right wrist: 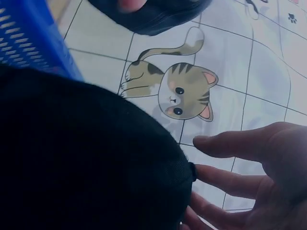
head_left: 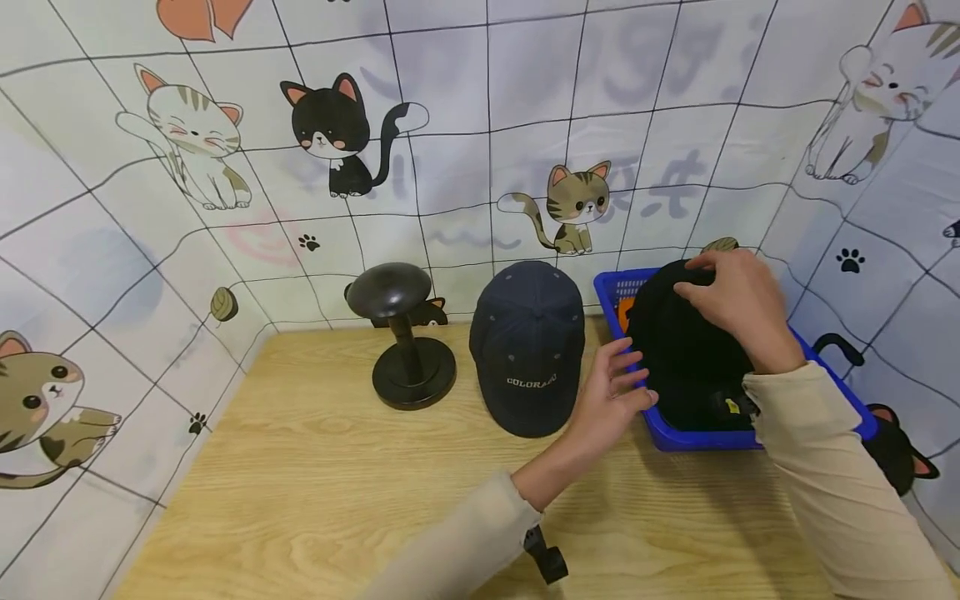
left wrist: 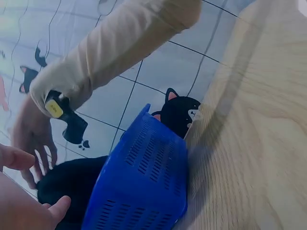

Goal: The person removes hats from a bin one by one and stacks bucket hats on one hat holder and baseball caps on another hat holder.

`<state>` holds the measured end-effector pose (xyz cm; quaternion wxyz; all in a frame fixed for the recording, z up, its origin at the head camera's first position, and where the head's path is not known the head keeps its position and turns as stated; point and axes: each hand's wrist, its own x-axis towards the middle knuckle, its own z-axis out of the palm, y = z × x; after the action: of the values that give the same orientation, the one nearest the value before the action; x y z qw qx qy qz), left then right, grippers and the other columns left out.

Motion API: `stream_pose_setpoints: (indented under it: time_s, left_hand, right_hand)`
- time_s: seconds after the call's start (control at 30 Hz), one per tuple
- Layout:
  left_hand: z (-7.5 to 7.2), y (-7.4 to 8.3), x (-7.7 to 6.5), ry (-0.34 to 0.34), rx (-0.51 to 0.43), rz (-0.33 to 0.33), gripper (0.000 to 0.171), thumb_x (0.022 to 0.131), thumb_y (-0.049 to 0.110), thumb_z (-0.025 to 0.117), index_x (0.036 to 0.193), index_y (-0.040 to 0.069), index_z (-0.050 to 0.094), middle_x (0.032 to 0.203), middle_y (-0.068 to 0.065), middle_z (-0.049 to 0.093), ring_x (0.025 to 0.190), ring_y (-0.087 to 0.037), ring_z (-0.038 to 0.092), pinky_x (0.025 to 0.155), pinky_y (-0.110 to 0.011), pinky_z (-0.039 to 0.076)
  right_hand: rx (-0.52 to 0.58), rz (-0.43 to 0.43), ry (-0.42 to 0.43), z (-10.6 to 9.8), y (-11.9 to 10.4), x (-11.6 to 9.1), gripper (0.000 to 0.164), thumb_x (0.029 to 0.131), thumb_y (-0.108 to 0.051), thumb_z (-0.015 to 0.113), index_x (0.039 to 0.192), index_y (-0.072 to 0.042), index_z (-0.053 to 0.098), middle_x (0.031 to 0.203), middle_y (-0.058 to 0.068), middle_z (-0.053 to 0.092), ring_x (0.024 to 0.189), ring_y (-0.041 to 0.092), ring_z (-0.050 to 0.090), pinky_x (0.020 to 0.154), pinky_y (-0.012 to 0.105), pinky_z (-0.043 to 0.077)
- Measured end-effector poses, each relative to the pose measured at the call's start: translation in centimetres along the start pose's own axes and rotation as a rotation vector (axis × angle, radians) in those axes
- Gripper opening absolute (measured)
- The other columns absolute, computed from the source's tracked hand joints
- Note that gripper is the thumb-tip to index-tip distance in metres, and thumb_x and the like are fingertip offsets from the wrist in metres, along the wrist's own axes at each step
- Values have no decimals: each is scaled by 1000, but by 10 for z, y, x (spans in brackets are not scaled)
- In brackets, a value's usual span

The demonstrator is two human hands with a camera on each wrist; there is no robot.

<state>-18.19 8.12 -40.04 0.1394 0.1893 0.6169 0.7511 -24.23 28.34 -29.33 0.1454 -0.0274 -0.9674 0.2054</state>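
Observation:
A black cap [head_left: 675, 333] lies in a blue plastic basket [head_left: 701, 442], its rounded crown rising above the rim. My right hand [head_left: 735, 292] is over the crown from the far right. In the right wrist view, the right fingertips [right wrist: 204, 172] touch the cap's top button, while the thumb stands apart from the cloth. My left hand [head_left: 607, 396] has its fingers spread beside the basket's left rim, near the black cap, holding nothing. Left of it, a navy cap [head_left: 528, 333] with COLORADO lettering is propped up, brim toward me.
A black cap stand [head_left: 405, 333] with a domed top and round base stands left of the navy cap. Something orange [head_left: 624, 312] shows inside the basket. Cat-patterned tile sheeting [head_left: 450, 125] rises behind and beside the wooden table [head_left: 337, 483].

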Motion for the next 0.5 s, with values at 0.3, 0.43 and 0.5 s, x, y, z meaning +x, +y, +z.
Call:
stream_pose_setpoints:
  time_s: [0.3,0.43,0.5]
  left_hand:
    - [18,-3,29,74,-38,-200,77,93,5,70,159,24,35,154,-4,47,139,-27,55,116,-48,46]
    - [21,-4,35,70,-13,-226,81,93,8,71,161,23,30,156,-4,45,139,-24,55,116,-46,46]
    - [21,-4,36,64,-2,-238,83,93,10,71,163,22,28,158,-4,43,140,-23,55,117,-46,45]
  right_hand:
    - [-19,-49,31,1,11,5,35,97,-16,64,123,7,69,123,36,62,105,55,57,82,65,47]
    - [2,-65,58,-1,17,6,33,98,-17,62,119,6,71,117,34,66,94,49,61,74,58,48]
    - [15,-42,73,-2,18,6,33,99,-21,62,119,4,72,114,33,66,89,46,61,64,52,47]
